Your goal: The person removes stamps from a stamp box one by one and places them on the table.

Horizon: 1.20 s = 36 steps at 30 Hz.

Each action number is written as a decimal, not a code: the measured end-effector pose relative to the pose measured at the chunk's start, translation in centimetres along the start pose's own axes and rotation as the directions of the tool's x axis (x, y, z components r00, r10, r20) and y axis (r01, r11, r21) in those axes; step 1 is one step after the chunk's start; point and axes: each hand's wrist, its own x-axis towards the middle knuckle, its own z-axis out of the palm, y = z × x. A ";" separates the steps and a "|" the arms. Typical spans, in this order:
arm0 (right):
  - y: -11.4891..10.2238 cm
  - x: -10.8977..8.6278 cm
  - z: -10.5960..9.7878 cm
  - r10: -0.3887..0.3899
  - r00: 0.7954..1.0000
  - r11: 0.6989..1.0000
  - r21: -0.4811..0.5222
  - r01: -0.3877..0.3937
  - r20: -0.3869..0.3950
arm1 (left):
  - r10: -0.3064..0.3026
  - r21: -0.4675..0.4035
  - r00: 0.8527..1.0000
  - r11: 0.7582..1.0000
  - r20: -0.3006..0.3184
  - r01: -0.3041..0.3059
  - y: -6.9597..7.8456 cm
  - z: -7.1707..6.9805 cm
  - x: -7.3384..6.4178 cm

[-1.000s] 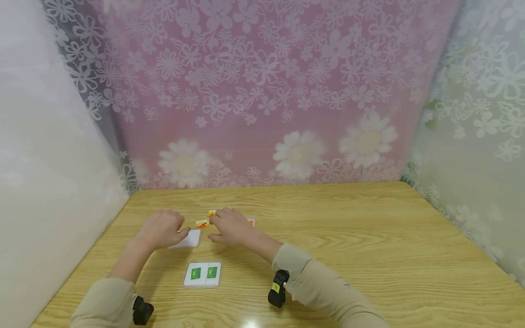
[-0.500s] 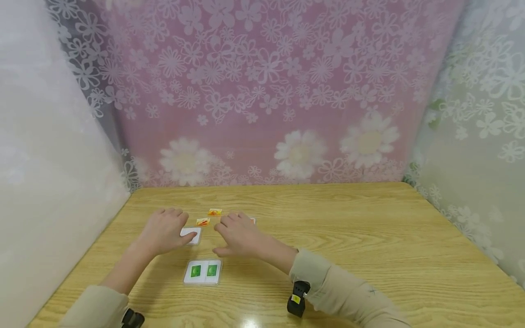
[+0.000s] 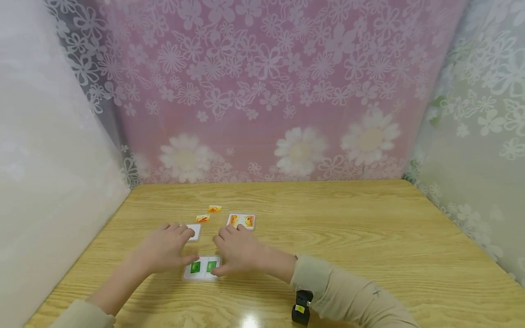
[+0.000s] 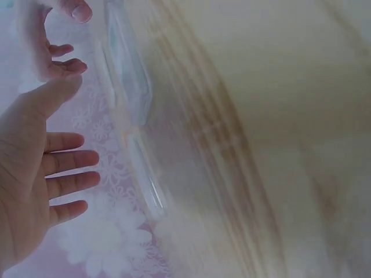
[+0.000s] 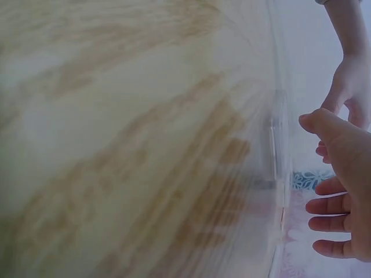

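A flat clear-edged case with two green pictures (image 3: 197, 273) lies on the table near the person. My left hand (image 3: 166, 248) hovers at its left, thumb over its upper left corner. From the right comes my right hand (image 3: 238, 250), its thumb over the right green picture. Both hands look empty, with fingers extended and apart from the table in the wrist views. Behind the left fingers, a white flat case (image 3: 196, 233) is partly hidden. Beyond the right fingertips lies a case with orange pictures (image 3: 241, 219), its lower edge partly covered.
Two small orange-yellow picture pieces, one nearer (image 3: 203, 218) and one farther (image 3: 215, 209), lie behind the white case. The wooden table (image 3: 348, 237) extends far to the right. Flowered curtains (image 3: 262, 114) hang behind it and at the sides.
Both hands have drawn back toward the person, away from the picture pieces and over the green-picture case. The orange-picture case has come into fuller view. The cases and pieces stay where they were.
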 end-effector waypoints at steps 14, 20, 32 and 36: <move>-1.3 0.5 0.7 -0.013 0.998 0.999 0.054 0.009 0.068 | 0.070 -0.178 0.987 0.983 0.147 -0.044 0.5 1.6 -0.5; -1.6 0.8 1.0 -0.024 0.995 0.996 0.089 0.016 0.097 | 0.092 -0.210 0.982 0.976 0.166 -0.055 0.5 2.0 -0.5; -1.2 0.8 1.0 -0.021 0.993 0.985 0.170 0.002 0.114 | 0.130 -0.159 0.982 0.981 0.137 -0.107 1.0 1.9 0.3; -1.0 0.7 1.3 -0.010 0.994 0.982 0.189 -0.010 0.104 | 0.124 -0.155 0.984 0.982 0.130 -0.103 1.1 2.0 0.4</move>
